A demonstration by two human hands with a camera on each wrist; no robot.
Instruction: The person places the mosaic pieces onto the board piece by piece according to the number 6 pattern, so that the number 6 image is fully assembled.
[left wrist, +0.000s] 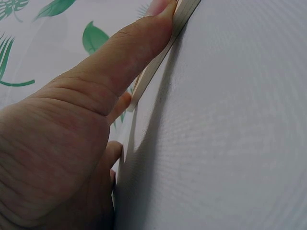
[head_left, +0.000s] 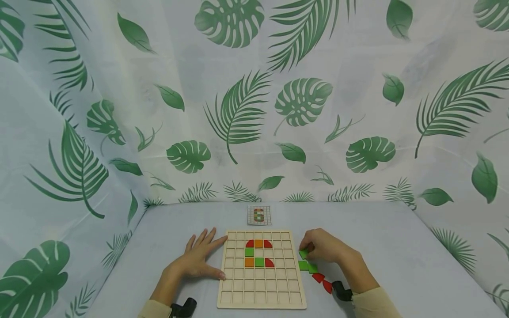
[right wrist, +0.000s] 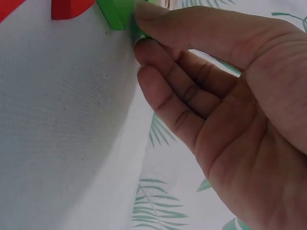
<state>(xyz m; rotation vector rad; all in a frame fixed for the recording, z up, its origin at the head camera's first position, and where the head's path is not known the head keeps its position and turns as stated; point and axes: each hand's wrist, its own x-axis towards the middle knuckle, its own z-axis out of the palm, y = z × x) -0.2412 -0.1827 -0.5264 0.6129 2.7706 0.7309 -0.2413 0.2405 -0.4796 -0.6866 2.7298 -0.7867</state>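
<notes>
A wooden grid board [head_left: 262, 300] lies on the table with red, orange and green pieces set in its upper middle cells. My left hand [head_left: 196, 258] is spread at its left side, thumb and index finger touching the edge. In the left wrist view, the thumb [left wrist: 129, 52] presses the board's side [left wrist: 158, 67]. Beyond the right edge, my right hand [head_left: 324, 245] pinches a green square tile [head_left: 304, 254] between thumb and fingers. Just below it lie more green tiles [head_left: 303, 265] and red quarter-round pieces [head_left: 318, 277]. Fingers partly hide the pinched tile in the right wrist view.
A small pattern card [head_left: 259, 215] showing a coloured figure on a grid lies behind the board. Black wrist devices [head_left: 342, 291] sit by both forearms. Leaf-printed cloth [head_left: 254, 110] hangs at the back and sides of the white table [head_left: 397, 247].
</notes>
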